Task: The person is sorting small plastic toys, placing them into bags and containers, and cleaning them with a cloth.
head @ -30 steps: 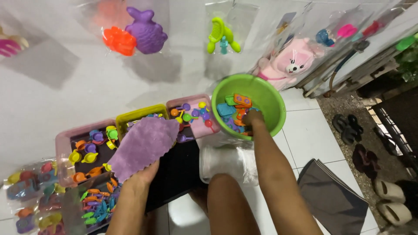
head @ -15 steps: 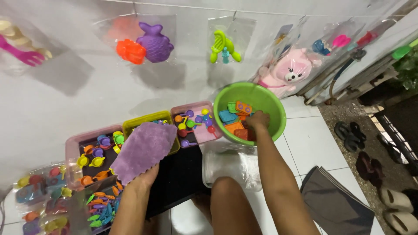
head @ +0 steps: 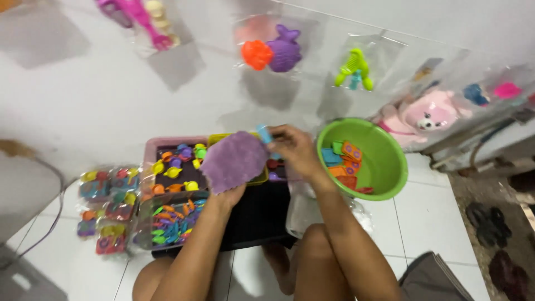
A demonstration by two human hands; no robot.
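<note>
Over the dark tray on the tiled floor, the left hand gripped a purple cloth, fingers closed into its lower edge. Right hand pinched a small blue toy piece against the cloth's upper corner. Judged mid-way through wiping: several orange and blue pieces lay in the green bowl beside; many coloured toys sat in the pink bin.
</note>
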